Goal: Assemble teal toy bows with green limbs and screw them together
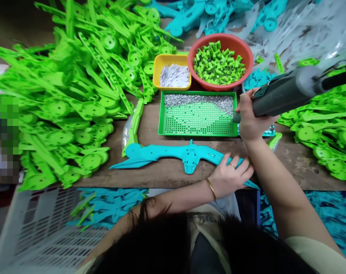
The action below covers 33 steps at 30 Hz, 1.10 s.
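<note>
A blue plastic toy bow (169, 152) lies across the near part of the wooden table. My left hand (231, 173) rests over its right limb, fingers curled onto it. My right hand (252, 118) is closed round a dark grey electric screwdriver (287, 93), held above the right end of the bow. The tool's tip points left, over the right edge of a green perforated tray (197, 133). Small metal screws (198, 100) are heaped along the back of that tray.
Behind the tray stand a yellow tub (172, 86) of thin whitish pieces and a red bowl (192, 61) of small green parts. Green plastic parts pile up at left (75, 95) and right (332, 133). A white crate (32, 217) stands below the table edge.
</note>
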Available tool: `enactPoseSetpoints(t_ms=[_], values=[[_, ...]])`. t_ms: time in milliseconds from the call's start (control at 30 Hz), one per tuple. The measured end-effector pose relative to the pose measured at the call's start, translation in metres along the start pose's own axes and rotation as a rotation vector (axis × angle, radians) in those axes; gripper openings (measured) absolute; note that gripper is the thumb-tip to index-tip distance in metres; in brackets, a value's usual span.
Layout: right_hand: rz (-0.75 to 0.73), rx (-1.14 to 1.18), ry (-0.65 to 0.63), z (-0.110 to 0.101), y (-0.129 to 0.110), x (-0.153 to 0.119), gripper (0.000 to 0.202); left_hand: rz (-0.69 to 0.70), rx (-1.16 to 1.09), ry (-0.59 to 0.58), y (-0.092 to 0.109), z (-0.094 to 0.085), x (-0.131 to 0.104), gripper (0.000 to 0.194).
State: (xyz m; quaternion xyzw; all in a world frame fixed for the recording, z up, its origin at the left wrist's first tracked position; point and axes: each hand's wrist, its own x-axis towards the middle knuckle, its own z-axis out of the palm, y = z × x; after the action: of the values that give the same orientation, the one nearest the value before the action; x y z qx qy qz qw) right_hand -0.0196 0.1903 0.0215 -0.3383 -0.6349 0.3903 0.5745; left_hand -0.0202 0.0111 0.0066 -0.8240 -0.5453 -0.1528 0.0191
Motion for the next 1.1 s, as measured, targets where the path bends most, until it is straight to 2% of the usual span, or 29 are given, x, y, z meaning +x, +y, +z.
enactPoseSetpoints(t_ms=[67,167,267,333,400,500,633,733,933,1100], values=[[-0.079,0.004,0.065,0.001,0.002,-0.002,0.027,0.008,0.005,-0.002,0.000,0.000,0.000,0.050],[-0.098,-0.013,0.069,0.005,0.000,-0.004,0.027,0.012,0.006,0.009,-0.001,-0.001,0.000,0.050],[-0.104,0.039,0.104,0.006,-0.017,0.001,0.030,0.001,0.003,0.022,-0.002,-0.003,0.001,0.051],[-0.133,0.092,0.174,-0.002,-0.035,0.009,0.030,0.006,0.007,0.013,-0.003,-0.004,0.001,0.053],[-0.178,0.143,0.253,-0.022,-0.053,0.019,0.027,0.018,0.008,-0.001,-0.004,-0.005,0.001,0.057],[-0.231,0.153,0.330,-0.069,-0.063,0.033,0.019,0.024,0.006,-0.003,-0.005,-0.006,0.001,0.061],[-0.198,0.068,0.523,-0.126,-0.042,0.042,0.017,0.030,0.011,-0.021,-0.006,-0.006,0.000,0.064],[-0.152,0.038,0.616,-0.142,-0.024,0.041,0.025,0.029,0.017,-0.037,-0.005,-0.006,0.001,0.066],[-0.020,-0.107,0.548,-0.140,-0.020,0.033,0.044,0.022,0.052,-0.017,-0.004,-0.009,0.003,0.069],[0.011,-0.179,0.460,-0.140,-0.012,0.029,0.043,0.029,0.047,0.030,-0.004,-0.011,0.005,0.067]])
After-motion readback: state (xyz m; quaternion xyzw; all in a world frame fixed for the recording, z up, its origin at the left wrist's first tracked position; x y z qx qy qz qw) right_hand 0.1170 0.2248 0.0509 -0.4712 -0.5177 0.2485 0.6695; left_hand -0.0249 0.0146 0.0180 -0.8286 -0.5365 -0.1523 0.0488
